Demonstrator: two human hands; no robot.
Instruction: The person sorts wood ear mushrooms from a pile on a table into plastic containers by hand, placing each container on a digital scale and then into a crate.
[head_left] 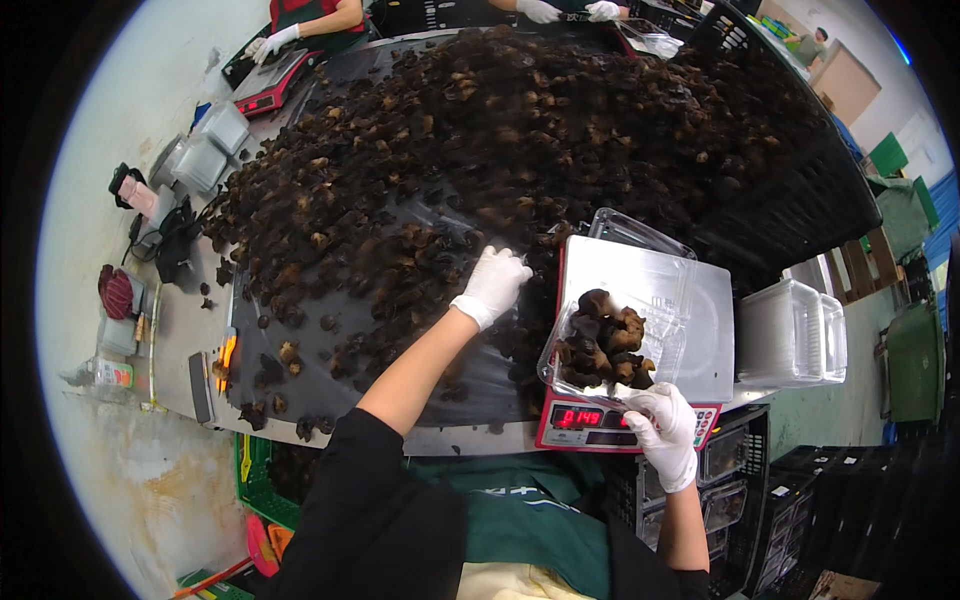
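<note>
Mushrooms (400,180) lie right under your left hand (495,280), curled in the pile beside the scale (640,300); your right hand (662,425) grips the clear tray (610,345).

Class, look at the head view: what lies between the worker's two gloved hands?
In the head view, between the left hand and the right hand sits a clear plastic clamshell tray holding dark dried mushrooms, resting on the red digital scale.

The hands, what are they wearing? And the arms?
Both the left hand and the right hand wear thin white gloves that end at the wrist. The forearms are bare. Black sleeves cover the upper arms, pushed up near the elbows.
</note>
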